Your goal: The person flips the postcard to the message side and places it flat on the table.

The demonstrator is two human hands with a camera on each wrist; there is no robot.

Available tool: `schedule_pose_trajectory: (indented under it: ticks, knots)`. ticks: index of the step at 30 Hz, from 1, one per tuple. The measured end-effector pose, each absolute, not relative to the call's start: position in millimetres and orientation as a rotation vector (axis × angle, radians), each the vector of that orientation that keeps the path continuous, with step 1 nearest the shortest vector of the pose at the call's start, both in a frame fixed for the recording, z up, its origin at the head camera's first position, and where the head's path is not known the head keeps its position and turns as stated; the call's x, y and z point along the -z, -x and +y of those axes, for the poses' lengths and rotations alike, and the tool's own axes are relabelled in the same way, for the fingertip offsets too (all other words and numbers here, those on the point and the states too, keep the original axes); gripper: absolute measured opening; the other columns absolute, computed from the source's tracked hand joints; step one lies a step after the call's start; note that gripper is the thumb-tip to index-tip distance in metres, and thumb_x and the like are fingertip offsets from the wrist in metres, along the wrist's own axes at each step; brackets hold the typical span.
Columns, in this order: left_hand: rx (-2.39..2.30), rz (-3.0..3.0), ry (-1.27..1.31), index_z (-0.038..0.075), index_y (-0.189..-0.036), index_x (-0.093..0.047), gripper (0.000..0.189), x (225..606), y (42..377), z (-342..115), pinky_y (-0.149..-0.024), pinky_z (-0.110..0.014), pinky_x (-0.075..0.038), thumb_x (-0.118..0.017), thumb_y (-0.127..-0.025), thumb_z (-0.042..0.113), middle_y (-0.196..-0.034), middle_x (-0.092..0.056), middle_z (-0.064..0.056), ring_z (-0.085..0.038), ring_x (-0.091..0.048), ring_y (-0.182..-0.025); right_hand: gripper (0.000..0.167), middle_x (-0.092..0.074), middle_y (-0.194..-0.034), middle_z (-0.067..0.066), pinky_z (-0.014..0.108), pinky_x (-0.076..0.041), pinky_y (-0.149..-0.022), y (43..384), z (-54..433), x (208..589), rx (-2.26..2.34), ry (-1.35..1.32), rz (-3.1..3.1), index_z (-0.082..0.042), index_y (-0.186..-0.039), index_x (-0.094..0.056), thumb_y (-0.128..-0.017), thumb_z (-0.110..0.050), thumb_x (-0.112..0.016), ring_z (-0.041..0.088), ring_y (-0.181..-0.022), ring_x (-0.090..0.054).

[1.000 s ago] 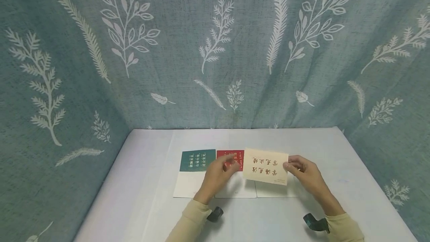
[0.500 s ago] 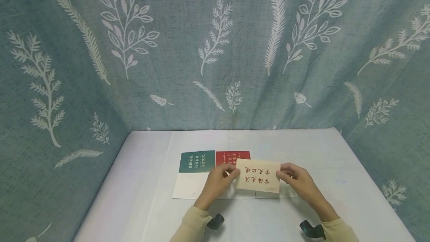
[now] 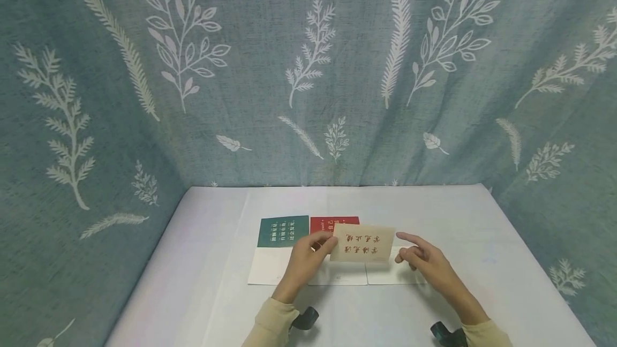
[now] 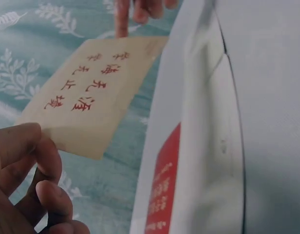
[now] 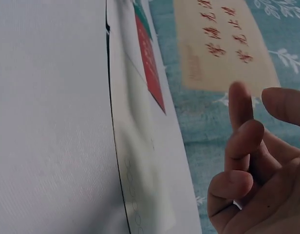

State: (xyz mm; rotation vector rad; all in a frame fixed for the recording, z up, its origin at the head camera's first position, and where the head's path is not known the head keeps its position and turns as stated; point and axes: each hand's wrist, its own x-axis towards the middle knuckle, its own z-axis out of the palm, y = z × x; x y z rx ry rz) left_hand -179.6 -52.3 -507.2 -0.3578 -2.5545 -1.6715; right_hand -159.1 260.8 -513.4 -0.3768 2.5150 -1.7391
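The lifted card (image 3: 363, 242) was cream, printed with brownish-red characters and a fainter reddish patch of small print in one corner. A deep green paper (image 3: 283, 231) bore white lettering, and a bright red paper (image 3: 322, 224) also carried pale writing. The papers (image 3: 272, 265) nearest the sleeves were off-white. The tabletop (image 3: 207, 256) was white with a faint lilac tinge. Muted blue-green cloth (image 3: 255, 95) was patterned with white and cream leaves, sprigs and feathery fronds. Both sleeves (image 3: 275, 320) were plain pale beige, the wrist gadgets (image 3: 305, 319) blackish.
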Motion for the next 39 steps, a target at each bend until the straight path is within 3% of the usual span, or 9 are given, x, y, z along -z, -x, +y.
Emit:
schedule_pose_trajectory:
  ticks: [5, 9, 13, 19, 27, 33, 36, 39]
  knots:
    - [1.697, -2.526, 0.395, 0.02, -0.106, -0.077, 0.024, 506.9, 178.4, -50.7, -0.068, -0.026, -0.047, -0.067, -0.098, 0.039, -0.084, -0.07, 0.009, -0.011, -0.06, -0.077, 0.044, -0.075, -0.088, 0.005, 0.028, -0.046, -0.067, 156.8, 258.4, 511.7, 1.684, 0.329, 2.491, -0.003, -0.142, -0.053, -0.104, -0.024, -0.058, 0.019, -0.071, -0.056]
    - [1.724, -2.532, 0.385, 0.02, -0.106, -0.077, 0.022, 511.0, 176.9, -50.7, -0.068, -0.026, -0.046, -0.068, -0.097, 0.038, -0.084, -0.07, 0.009, -0.011, -0.06, -0.077, 0.034, -0.075, -0.09, 0.006, 0.027, -0.047, -0.07, 155.2, 257.1, 510.0, 1.712, 0.295, 2.489, -0.002, -0.13, -0.061, -0.104, -0.024, -0.059, 0.028, -0.076, -0.059]
    - [1.733, -2.566, 0.388, 0.02, -0.108, -0.076, 0.026, 514.6, 175.5, -51.2, -0.069, -0.026, -0.047, -0.066, -0.098, 0.041, -0.086, -0.07, 0.009, -0.01, -0.06, -0.079, 0.029, -0.075, -0.093, 0.006, 0.026, -0.048, -0.072, 152.7, 255.2, 508.7, 1.763, 0.204, 2.468, -0.002, -0.12, -0.064, -0.103, -0.026, -0.061, 0.025, -0.079, -0.059]
    - [1.701, -2.596, 0.423, 0.019, -0.114, -0.075, 0.024, 512.9, 174.9, -57.4, -0.07, -0.027, -0.046, -0.064, -0.1, 0.035, -0.088, -0.071, 0.008, -0.012, -0.061, -0.08, 0.031, -0.075, -0.101, 0.011, 0.029, -0.046, -0.067, 152.0, 250.1, 513.0, 1.804, 0.258, 2.434, -0.002, -0.121, -0.066, -0.107, -0.027, -0.053, 0.016, -0.074, -0.057]
    - [1.651, -2.585, 0.575, 0.013, -0.12, -0.073, 0.026, 520.1, 179.2, -60.0, -0.076, -0.029, -0.051, -0.064, -0.101, 0.028, -0.104, -0.074, 0.004, -0.012, -0.064, -0.085, 0.036, -0.072, -0.106, 0.012, 0.027, -0.043, -0.063, 152.0, 251.0, 513.8, 1.82, 0.248, 2.458, 0.0, -0.121, -0.066, -0.11, -0.027, -0.045, 0.015, -0.074, -0.058]
    - [1.633, -2.58, 0.605, 0.015, -0.12, -0.074, 0.022, 523.2, 178.5, -57.8, -0.075, -0.029, -0.051, -0.064, -0.1, 0.017, -0.111, -0.073, 0.0, -0.014, -0.064, -0.085, 0.036, -0.06, -0.098, 0.013, 0.027, -0.043, -0.065, 150.8, 250.5, 511.8, 1.797, 0.146, 2.471, -0.002, -0.122, -0.066, -0.108, -0.029, -0.049, 0.016, -0.078, -0.058]
    - [1.614, -2.584, 0.618, 0.017, -0.119, -0.074, 0.024, 522.5, 177.5, -55.6, -0.079, -0.03, -0.052, -0.06, -0.101, 0.014, -0.115, -0.072, 0.002, -0.014, -0.064, -0.092, 0.033, -0.06, -0.094, 0.01, 0.029, -0.044, -0.068, 149.4, 252.0, 511.3, 1.759, 0.102, 2.482, -0.005, -0.122, -0.067, -0.105, -0.03, -0.055, 0.017, -0.081, -0.057]
    - [1.573, -2.595, 0.602, 0.018, -0.118, -0.074, 0.025, 519.8, 177.4, -52.9, -0.081, -0.03, -0.051, -0.056, -0.101, 0.013, -0.117, -0.071, 0.006, -0.012, -0.062, -0.095, 0.032, -0.065, -0.102, 0.009, 0.032, -0.048, -0.074, 148.8, 254.3, 512.1, 1.73, 0.113, 2.503, -0.007, -0.124, -0.066, -0.103, -0.03, -0.06, 0.017, -0.089, -0.058]
